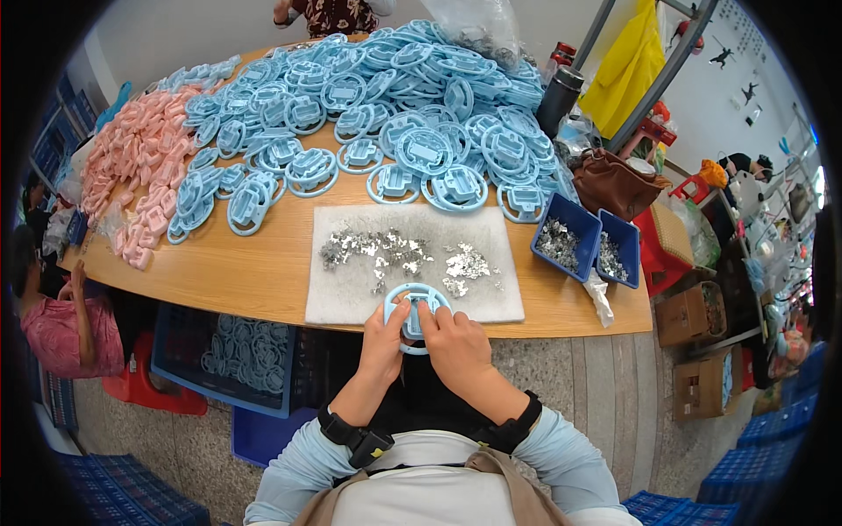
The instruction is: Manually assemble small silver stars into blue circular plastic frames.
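Note:
A light-blue round plastic part (416, 290), shaped like a ring with a rectangular frame inside, is held at the table's front edge. My left hand (382, 340) grips its left side, thumb on top. On the right side, my right hand (457, 344) has its fingers closed on the part, with the thumb side pressed toward the inner frame. Whether a small metal piece lies under those fingers cannot be seen. Just beyond the hands, small silvery metal pieces (471, 262) lie in loose heaps on a white pad (338, 294).
Piles of matching blue parts (307, 111) and pink parts (145, 162) cover the table's far side and left. Two blue bins (565, 238) of metal pieces stand right, near a dark thermos (559, 101) and brown bag (616, 186). A blue crate (219, 394) sits below left. People are nearby.

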Action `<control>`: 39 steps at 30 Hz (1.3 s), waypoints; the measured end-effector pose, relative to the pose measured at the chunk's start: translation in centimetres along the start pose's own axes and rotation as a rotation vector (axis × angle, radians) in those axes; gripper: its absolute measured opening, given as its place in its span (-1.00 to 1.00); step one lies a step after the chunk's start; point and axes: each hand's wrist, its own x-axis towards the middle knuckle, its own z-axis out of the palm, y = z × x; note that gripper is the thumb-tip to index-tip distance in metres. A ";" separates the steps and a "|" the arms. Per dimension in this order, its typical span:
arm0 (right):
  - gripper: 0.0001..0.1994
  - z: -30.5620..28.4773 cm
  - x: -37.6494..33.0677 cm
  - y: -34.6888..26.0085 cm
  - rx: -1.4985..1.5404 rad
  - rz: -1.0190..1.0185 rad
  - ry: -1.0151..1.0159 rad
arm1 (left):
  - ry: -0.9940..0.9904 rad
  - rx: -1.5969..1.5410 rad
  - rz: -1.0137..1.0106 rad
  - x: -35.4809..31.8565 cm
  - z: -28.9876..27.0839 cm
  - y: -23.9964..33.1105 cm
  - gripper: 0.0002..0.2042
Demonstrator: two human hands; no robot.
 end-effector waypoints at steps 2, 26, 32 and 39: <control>-0.59 -0.2 -0.1 0.1 0.040 0.003 -0.010 | 0.032 -0.005 -0.003 -0.2 0.3 0.0 -0.73; -0.61 -0.1 1.3 -0.6 -0.113 -0.003 -0.147 | 0.036 -0.015 0.031 0.1 0.2 -0.4 -0.76; -0.65 -1.2 0.3 1.5 0.334 0.112 0.065 | 0.078 -0.071 0.127 -1.7 0.1 0.0 -0.73; -0.75 0.1 0.4 2.7 1.378 0.462 -0.176 | -0.052 -0.023 -0.089 -2.8 -1.3 2.1 -0.72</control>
